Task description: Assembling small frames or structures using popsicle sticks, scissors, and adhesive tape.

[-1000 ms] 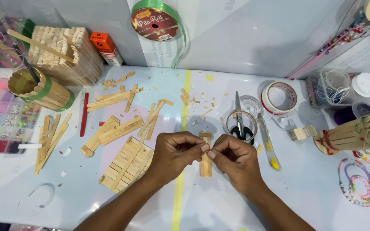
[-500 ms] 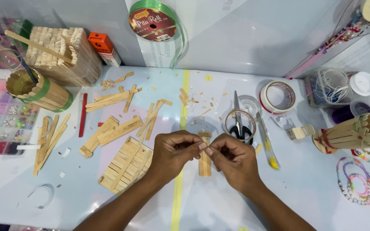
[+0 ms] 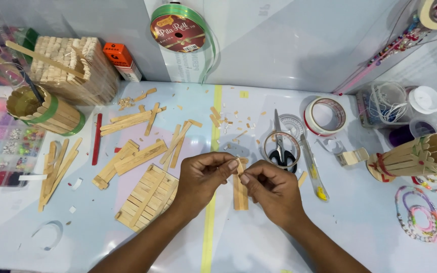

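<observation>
Head view | stick piece (image 3: 240, 191) pinched between both hands, fingertips touching it

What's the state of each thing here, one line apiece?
left hand: pinching the top of the stick piece
right hand: pinching the same spot
stick piece: lying flat on the table, top end held
scissors: closed, lying on a tape ring
stick panel: flat, untouched
stick cup: on its side, mouth open
ribbon spool: upright against the wall
</observation>
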